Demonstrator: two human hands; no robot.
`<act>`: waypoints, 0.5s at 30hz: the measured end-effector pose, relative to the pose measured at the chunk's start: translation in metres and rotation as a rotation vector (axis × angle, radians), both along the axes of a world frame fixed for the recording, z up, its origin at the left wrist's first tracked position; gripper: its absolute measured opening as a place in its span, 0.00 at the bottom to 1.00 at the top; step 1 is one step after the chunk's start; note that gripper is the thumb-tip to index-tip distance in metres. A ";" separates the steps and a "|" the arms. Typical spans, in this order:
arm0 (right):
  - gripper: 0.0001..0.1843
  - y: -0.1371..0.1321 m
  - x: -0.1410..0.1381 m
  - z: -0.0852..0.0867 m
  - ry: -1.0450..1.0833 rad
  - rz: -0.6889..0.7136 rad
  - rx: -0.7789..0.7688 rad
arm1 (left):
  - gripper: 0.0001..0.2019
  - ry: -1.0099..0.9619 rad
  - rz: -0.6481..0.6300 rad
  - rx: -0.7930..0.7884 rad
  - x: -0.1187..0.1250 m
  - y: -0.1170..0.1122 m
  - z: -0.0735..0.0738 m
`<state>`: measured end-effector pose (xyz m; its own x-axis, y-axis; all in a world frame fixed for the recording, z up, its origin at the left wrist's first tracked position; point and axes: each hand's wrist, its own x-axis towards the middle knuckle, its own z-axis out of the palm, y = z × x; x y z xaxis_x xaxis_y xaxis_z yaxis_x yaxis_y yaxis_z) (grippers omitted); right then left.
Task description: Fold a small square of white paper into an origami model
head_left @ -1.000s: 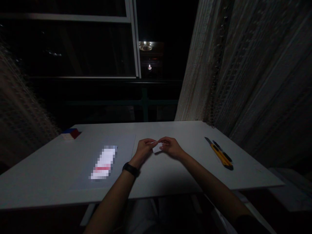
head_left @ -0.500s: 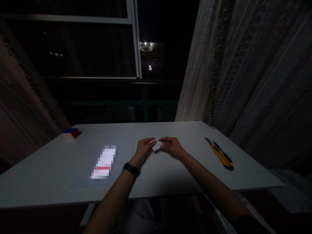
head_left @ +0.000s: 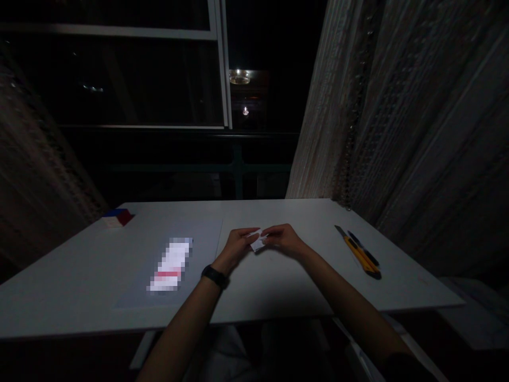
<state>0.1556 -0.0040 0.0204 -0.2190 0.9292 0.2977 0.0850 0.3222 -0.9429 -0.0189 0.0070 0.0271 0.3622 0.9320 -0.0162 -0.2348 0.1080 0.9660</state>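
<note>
A small folded piece of white paper [head_left: 257, 244] is held between my two hands, over the middle of the white table. My left hand [head_left: 237, 245], with a dark band on its wrist, pinches the paper's left side with thumb and fingers. From the right, my right hand [head_left: 284, 240] grips the other side with its fingertips. The fingers partly cover the paper, and the room is dim, so its exact folds are hard to make out.
On the white table [head_left: 95, 286], a lit, pixelated phone [head_left: 170, 262] rests on a pale sheet [head_left: 209, 244] at left. A colored cube [head_left: 118, 217] sits far left. A yellow box cutter [head_left: 361, 257] and a black pen [head_left: 363, 248] lie at right. Curtains [head_left: 318, 116] flank the window.
My left hand has shifted slightly right, and the paper between my hands has turned and moved a little to the right. Both hands keep hold of it.
</note>
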 end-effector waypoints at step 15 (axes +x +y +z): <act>0.09 0.003 -0.005 -0.004 -0.080 -0.170 0.041 | 0.18 0.047 -0.060 0.007 0.001 -0.005 0.004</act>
